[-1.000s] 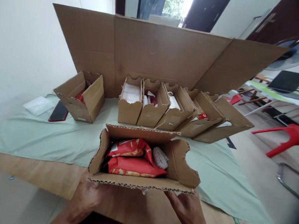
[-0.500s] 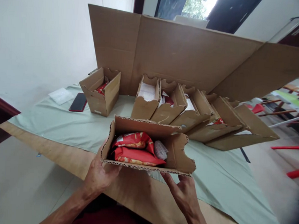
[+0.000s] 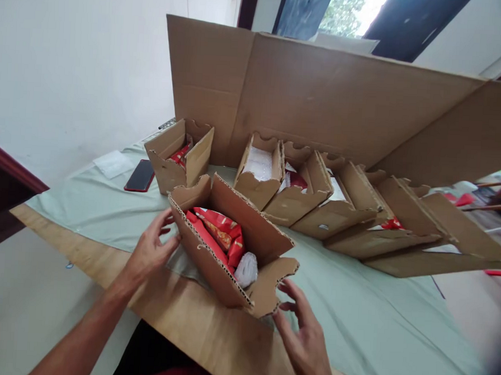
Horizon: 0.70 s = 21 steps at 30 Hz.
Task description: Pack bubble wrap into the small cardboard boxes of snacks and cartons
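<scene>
A cardboard box [image 3: 220,278] with an open top and notched ends sits at an angle near the table's front edge. Inside are red printed packets [image 3: 227,231] and a roll of clear bubble wrap [image 3: 247,269]. Beside the box's left end is my left hand [image 3: 152,252], fingers apart and slightly curled; whether its fingertips touch the cardboard I cannot tell. At the notched right end is my right hand [image 3: 302,330], its fingers spread, with fingertips at or close to the edge. Neither hand is wrapped round the box.
Several similar boxes [image 3: 298,204] stand in a row behind, with bubble wrap and red packets inside. Another box [image 3: 178,175] and a phone [image 3: 139,175] are at the left. A tall cardboard panel [image 3: 305,101] stands along the back. A pale green cloth [image 3: 332,304] covers the table.
The box has turned, its right end swinging toward me, and appears lower. My hands have gone from holding it underneath to open beside its two ends. The view has shifted slightly.
</scene>
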{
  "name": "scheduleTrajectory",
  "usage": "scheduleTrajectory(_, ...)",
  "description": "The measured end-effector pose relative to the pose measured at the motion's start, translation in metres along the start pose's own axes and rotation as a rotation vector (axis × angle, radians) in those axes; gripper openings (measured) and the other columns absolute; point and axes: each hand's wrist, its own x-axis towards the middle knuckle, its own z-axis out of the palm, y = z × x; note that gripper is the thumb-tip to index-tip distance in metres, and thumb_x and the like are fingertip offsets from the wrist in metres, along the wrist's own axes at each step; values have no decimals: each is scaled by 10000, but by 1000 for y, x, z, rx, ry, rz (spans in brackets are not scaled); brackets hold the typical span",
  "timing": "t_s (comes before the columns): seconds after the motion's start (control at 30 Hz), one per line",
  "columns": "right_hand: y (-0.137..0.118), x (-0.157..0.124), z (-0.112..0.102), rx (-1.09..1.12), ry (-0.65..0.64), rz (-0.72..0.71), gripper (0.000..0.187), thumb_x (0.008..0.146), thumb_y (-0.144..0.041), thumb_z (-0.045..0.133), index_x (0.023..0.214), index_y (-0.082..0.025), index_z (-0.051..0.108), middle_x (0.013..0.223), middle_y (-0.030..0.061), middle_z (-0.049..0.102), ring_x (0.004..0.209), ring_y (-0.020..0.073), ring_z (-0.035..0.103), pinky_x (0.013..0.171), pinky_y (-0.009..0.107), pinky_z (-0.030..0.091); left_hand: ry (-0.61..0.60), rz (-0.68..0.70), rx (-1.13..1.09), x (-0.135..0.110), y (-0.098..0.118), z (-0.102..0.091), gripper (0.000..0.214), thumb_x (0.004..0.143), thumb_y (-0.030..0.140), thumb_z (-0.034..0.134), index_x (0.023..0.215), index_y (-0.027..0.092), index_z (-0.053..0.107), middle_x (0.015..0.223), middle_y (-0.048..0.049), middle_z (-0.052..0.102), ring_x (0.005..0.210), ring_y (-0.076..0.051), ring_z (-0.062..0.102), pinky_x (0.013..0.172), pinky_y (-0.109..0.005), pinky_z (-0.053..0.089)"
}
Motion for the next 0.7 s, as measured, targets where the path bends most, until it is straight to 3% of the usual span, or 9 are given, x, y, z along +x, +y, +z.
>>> scheduleTrajectory(0.07,4,29,-2,111,-64,55,543,897,-500,629,1378,-253,585,1246,135,729,785,241,744,781,449,646,33,-54,-45,-24,-9,14,749,855,374,679,1538,243,400,1558,-159,492,1373,-316,549,1036,-474,543)
scheduleTrajectory(0.13,1,51,4,210,-180,36,456,857,-538,650,1191,-229,682,1131,121,759,855,274,744,819,467,629,15,-85,-93,-39,-14,27,828,853,357,686,1586,273,310,1636,-159,382,1422,-327,502,1007,-452,570)
scheduleTrajectory(0.2,-9,62,17,272,-272,-7,361,841,-552,654,991,-230,720,1004,102,771,929,310,732,835,472,616,2,-82,-137,-44,-14,39,857,834,332,687,1595,275,297,1644,-154,373,1432,-336,492,985,-434,590)
scheduleTrajectory(0.27,-21,63,30,327,-318,-26,341,853,-550,646,954,-232,716,957,91,763,915,309,727,809,451,614,-6,-54,-172,-43,-10,47,845,814,279,660,1589,260,324,1618,-142,421,1438,-327,487,993,-414,593)
scheduleTrajectory(0.4,-41,67,49,451,-329,10,488,885,-546,642,1260,-234,635,1085,101,750,908,280,732,792,412,611,-39,29,-184,-31,3,52,842,757,180,594,1572,245,391,1573,-111,500,1440,-307,493,1051,-409,564)
scheduleTrajectory(0.53,-54,87,71,510,-275,-35,656,900,-585,625,1451,-256,487,1319,135,664,1071,278,705,904,431,602,-40,111,-220,8,14,43,748,757,197,613,1497,214,507,1499,-119,584,1394,-307,549,1078,-411,543)
scheduleTrajectory(0.63,-57,100,92,563,-217,-133,793,912,-532,627,1587,-282,293,1607,150,418,1376,303,543,1047,472,545,110,83,-257,40,16,35,673,838,302,633,1486,178,496,1484,-143,591,1373,-291,570,1121,-412,501)
scheduleTrajectory(0.7,-49,101,104,551,-171,-114,805,927,-479,613,1614,-272,248,1670,156,315,1493,314,410,1108,502,499,204,28,-238,45,11,31,631,893,388,623,1469,164,497,1481,-159,586,1371,-286,571,1131,-412,487)
